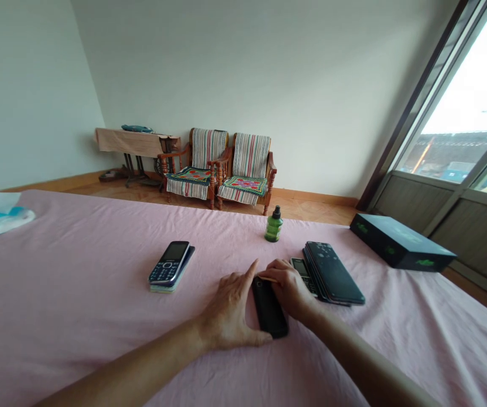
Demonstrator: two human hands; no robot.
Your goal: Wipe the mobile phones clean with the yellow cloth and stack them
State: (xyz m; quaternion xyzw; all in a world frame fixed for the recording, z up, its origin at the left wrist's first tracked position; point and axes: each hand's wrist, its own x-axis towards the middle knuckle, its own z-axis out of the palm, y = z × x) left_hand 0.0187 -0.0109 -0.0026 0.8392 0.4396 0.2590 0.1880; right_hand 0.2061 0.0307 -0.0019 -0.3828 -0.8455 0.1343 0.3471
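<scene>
Head view: black phone point(271, 310) lies between left fingers point(249, 276) and right fingers point(274, 273).

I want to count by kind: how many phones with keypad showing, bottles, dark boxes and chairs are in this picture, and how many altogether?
Phones with keypad showing: 2
Bottle: 1
Dark box: 1
Chairs: 2
Total: 6

A green spray bottle point(274, 227) with a black top stands upright on the far part of the pink cloth point(99, 249); a dark box point(400, 244) with green markings lies at the far right, and a white-and-blue packet point(1, 220) at the left edge. Beyond the cloth, two wooden armchairs point(226, 164) with striped covers are positioned right of a cloth-draped table point(131, 142). A window point(451, 113) occupies the right side.
</scene>
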